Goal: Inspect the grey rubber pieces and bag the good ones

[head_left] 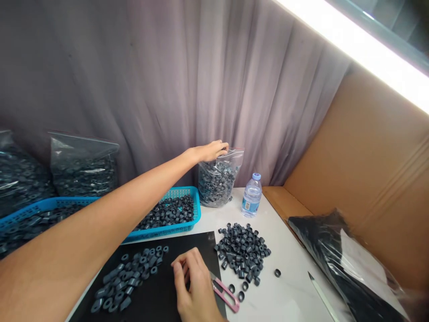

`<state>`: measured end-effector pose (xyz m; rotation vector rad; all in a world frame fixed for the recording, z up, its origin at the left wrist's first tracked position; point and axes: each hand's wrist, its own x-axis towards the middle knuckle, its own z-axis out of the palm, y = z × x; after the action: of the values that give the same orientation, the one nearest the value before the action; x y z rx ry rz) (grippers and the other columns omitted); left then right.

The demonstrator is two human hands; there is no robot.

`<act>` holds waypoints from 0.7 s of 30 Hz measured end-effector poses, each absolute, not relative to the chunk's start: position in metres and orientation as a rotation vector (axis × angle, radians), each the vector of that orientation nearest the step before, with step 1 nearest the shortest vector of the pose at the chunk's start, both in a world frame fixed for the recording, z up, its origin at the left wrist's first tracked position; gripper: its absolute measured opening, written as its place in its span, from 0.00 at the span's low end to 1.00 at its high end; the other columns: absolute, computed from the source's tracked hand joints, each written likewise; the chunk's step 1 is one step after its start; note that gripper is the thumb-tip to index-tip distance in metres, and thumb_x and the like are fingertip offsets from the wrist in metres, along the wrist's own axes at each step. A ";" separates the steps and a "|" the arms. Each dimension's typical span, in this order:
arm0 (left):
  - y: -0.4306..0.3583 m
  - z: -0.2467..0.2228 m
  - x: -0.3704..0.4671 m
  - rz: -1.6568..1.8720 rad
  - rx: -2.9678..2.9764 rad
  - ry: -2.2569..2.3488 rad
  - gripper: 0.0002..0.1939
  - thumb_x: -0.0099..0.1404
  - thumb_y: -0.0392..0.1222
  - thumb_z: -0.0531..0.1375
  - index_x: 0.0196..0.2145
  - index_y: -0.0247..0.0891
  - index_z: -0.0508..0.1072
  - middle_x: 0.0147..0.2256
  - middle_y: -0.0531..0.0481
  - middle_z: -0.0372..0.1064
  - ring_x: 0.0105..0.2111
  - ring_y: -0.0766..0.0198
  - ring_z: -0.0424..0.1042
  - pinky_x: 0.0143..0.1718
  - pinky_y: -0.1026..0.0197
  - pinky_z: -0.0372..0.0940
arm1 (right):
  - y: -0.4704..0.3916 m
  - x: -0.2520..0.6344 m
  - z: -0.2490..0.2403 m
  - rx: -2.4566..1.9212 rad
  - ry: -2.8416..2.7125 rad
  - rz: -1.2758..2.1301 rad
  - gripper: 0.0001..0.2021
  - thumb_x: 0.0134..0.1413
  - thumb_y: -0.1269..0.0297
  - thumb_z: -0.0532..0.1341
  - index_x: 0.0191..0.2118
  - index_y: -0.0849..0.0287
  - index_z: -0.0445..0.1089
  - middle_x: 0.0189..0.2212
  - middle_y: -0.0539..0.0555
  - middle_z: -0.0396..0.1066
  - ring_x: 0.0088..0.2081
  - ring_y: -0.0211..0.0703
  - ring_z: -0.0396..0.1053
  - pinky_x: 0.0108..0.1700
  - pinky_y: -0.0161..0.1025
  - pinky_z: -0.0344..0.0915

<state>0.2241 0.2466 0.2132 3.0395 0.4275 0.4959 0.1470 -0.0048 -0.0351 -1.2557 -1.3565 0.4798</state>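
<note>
My left hand point(212, 150) reaches across to the upper edge of a clear zip bag point(217, 183) filled with small dark grey rings. Its fingers are curled over the bag's mouth and hide the left top corner. Above a black mat point(161, 277), my right hand point(193, 281) is bent with thumb and fingertips close together; whatever lies between them is hidden. Pink thread snips point(226, 294) lie just right of that hand, their blades partly behind it. Left of it on the mat is a loose group of grey rings and short tube pieces point(132, 277).
A blue basket point(196, 210) and another blue basket point(36, 206) hold many dark pieces. A ring pile point(243, 250), a water bottle point(252, 197) and a white pen-like tool point(323, 295) are right. Two filled bags point(83, 165) stand left; a cardboard box point(375, 170) borders the right.
</note>
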 end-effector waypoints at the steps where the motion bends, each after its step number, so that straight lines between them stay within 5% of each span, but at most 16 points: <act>1: 0.248 0.214 0.223 0.478 3.036 0.416 0.16 0.71 0.45 0.56 0.52 0.36 0.71 0.52 0.41 0.71 0.50 0.55 0.69 0.53 0.50 0.62 | -0.005 0.147 -0.036 -1.256 -1.361 0.476 0.08 0.69 0.65 0.50 0.38 0.53 0.65 0.36 0.51 0.66 0.36 0.42 0.68 0.38 0.40 0.64; 7: 0.246 0.221 0.217 0.383 2.961 0.478 0.19 0.68 0.44 0.58 0.55 0.38 0.70 0.55 0.42 0.70 0.52 0.55 0.67 0.53 0.58 0.59 | -0.005 0.147 -0.036 -1.254 -1.371 0.458 0.08 0.69 0.65 0.51 0.38 0.53 0.65 0.35 0.51 0.67 0.35 0.42 0.69 0.37 0.39 0.65; 13: 0.251 0.229 0.216 0.337 2.845 0.633 0.24 0.61 0.51 0.65 0.52 0.37 0.74 0.50 0.38 0.69 0.38 0.55 0.74 0.38 0.57 0.67 | -0.006 0.147 -0.036 -1.258 -1.383 0.487 0.08 0.69 0.64 0.50 0.39 0.52 0.65 0.36 0.51 0.67 0.37 0.43 0.69 0.40 0.40 0.66; 21: 0.248 0.235 0.215 0.405 2.694 0.722 0.24 0.51 0.60 0.70 0.30 0.33 0.76 0.27 0.46 0.68 0.30 0.53 0.76 0.34 0.55 0.65 | -0.006 0.148 -0.036 -1.229 -1.394 0.465 0.08 0.69 0.65 0.50 0.40 0.52 0.65 0.37 0.51 0.68 0.39 0.42 0.70 0.42 0.39 0.67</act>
<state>0.2149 0.2477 0.2347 2.6944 0.7222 0.4052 0.1482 -0.0065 -0.0359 -1.2292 -1.3938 0.4648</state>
